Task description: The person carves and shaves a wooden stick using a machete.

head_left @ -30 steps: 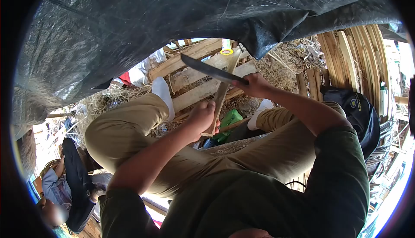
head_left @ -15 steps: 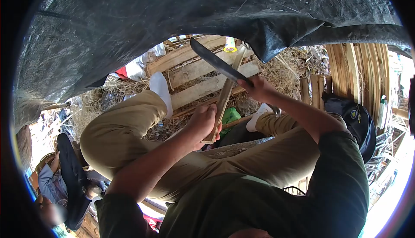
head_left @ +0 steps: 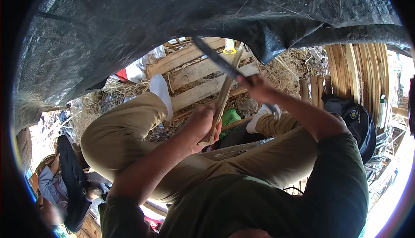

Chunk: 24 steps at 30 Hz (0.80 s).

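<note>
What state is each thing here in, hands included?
Stick: whole, held slanted
Knife: unsheathed, blade blurred, slanting across the stick; contact unclear
Left hand: closed around the stick
Right hand: closed around the knife's handle
Black sheet: creased
White sock: worn, no shoe over it
Boards: side by side
Green plastic: crumpled

Your blade (head_left: pixel 215 58) seems to be metal, rather matt; your stick (head_left: pixel 224 93) is bare wood. Your trousers (head_left: pixel 114 130) are matt cloth, the sheet (head_left: pixel 142 17) creased, glossy plastic.
</note>
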Available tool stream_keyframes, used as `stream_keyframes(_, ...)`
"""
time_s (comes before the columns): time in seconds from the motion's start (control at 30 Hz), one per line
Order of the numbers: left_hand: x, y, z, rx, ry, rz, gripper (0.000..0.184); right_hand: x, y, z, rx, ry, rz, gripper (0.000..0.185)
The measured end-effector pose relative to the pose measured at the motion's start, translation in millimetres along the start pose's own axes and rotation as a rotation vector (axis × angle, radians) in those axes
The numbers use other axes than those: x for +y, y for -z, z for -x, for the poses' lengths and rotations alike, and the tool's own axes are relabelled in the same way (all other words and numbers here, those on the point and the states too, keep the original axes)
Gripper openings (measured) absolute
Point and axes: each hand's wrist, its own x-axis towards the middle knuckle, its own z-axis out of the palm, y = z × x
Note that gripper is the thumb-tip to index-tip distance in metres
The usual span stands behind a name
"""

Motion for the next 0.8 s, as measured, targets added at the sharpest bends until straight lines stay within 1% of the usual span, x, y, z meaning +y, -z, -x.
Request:
stream_keyframes(0.07, 0, -2, 10, -0.009, -0.017, -0.042, 0.029, -5, -3, 6, -0.013, 0.033, -0.014, 0.072)
stream_keyframes(0.1, -2, -1, 8, 0.003, -0.015, -0.016, 0.029, -7, -5, 10, -0.015, 0.043, -0.035, 0.073)
stream_keyframes(0.13, -5, -2, 5, 0.013, -0.011, 0.013, 0.029, -10, 0, 9, -0.017, -0.021, -0.025, 0.072)
stream_keyframes(0.2, -5, -2, 2, 0.011, -0.007, 0.058, 0.029, 14, 11, -16, 0.082, 0.076, 0.062, 0.07)
stream_keyframes(0.23, -4, -1, 2, -0.004, 0.0, 0.068, 0.029, 15, 16, -18, 0.134, 0.128, 0.106, 0.069)
stream_keyframes(0.27, -1, 0, 1, -0.02, 0.007, 0.077, 0.029, 16, 14, -16, 0.129, 0.054, 0.016, 0.066)
stream_keyframes(0.37, 2, 1, 11, -0.017, -0.026, -0.055, 0.025, 14, -23, -3, 0.294, 0.399, 0.101, 0.067)
stream_keyframes(0.4, 1, 1, 10, -0.013, -0.015, -0.001, 0.024, 18, -22, -9, 0.269, 0.356, 0.08, 0.052)
stream_keyframes(0.47, -1, 0, 6, -0.014, 0.012, 0.095, 0.023, 5, -4, -5, 0.154, 0.122, -0.001, 0.047)
stream_keyframes(0.5, -1, -1, 5, -0.017, 0.015, 0.089, 0.023, -2, 6, -3, 0.098, 0.015, -0.034, 0.045)
stream_keyframes(0.53, -1, -1, 5, -0.017, 0.017, 0.084, 0.023, 5, 14, 0, 0.123, 0.137, -0.071, 0.044)
stream_keyframes(0.63, 3, -4, 7, -0.012, 0.01, 0.079, 0.023, 5, 3, -9, 0.217, 0.205, 0.019, 0.044)
stream_keyframes(0.67, 5, -5, 8, -0.009, 0.008, 0.08, 0.023, 7, -5, -4, 0.11, 0.217, -0.08, 0.043)
stream_keyframes(0.77, 3, -5, 15, -0.045, -0.024, 0.061, 0.023, 19, -11, -18, 0.154, 0.481, 0.047, 0.043)
stream_keyframes(0.8, 3, -5, 14, -0.032, 0.008, 0.067, 0.023, -10, 11, 8, -0.021, 0.184, -0.041, 0.049)
